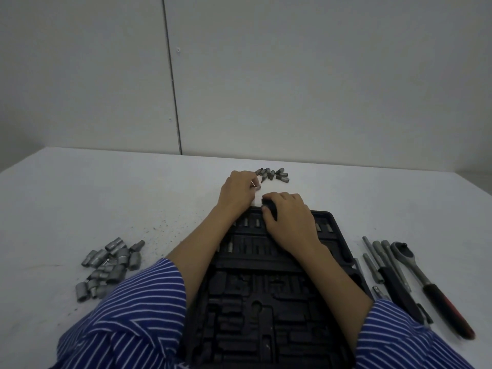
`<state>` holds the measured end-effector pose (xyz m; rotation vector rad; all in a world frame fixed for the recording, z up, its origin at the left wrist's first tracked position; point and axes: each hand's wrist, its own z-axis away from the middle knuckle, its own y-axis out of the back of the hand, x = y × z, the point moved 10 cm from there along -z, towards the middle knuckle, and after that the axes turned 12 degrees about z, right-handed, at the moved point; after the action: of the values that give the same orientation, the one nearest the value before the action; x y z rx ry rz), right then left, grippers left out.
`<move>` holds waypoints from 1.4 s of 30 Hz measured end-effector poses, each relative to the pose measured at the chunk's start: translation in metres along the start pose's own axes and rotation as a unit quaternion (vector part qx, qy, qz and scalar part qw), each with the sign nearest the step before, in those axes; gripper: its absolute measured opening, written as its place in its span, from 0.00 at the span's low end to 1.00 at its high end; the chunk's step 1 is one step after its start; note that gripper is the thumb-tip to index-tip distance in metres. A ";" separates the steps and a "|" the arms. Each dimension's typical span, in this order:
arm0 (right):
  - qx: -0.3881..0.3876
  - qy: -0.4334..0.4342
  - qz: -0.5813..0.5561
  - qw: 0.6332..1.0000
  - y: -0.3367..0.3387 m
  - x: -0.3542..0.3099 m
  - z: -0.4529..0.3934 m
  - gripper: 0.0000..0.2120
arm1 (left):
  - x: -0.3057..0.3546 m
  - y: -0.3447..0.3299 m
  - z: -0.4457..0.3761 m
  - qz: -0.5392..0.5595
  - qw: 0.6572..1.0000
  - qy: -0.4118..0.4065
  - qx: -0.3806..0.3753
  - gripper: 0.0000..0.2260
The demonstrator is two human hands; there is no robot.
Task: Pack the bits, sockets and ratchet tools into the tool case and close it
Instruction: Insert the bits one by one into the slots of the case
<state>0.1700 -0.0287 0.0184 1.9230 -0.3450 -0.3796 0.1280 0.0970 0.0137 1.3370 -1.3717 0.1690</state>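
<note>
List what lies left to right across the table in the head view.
Sockets → tool case → extension bars → ratchet.

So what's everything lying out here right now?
tool case: one, black, open, table centre; a few small bits in its far rows
loose bits: small grey heap, beyond the case
sockets: silver pile, left of the case
extension bars: several, silver, right of the case
ratchet: one, silver head, dark handle, far right
table: one, white
left hand: pinching a small bit
right hand: curled on a small black piece
striped sleeves: two, blue-white
</note>
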 end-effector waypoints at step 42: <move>0.049 0.015 -0.281 0.958 0.028 -0.005 0.007 0.04 | 0.004 0.049 0.082 0.113 0.992 -0.049 0.009 0.07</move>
<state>0.1608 -0.0428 0.0429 2.1036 0.2207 -0.7135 0.0446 0.0508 0.0170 1.2150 -1.6072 0.2716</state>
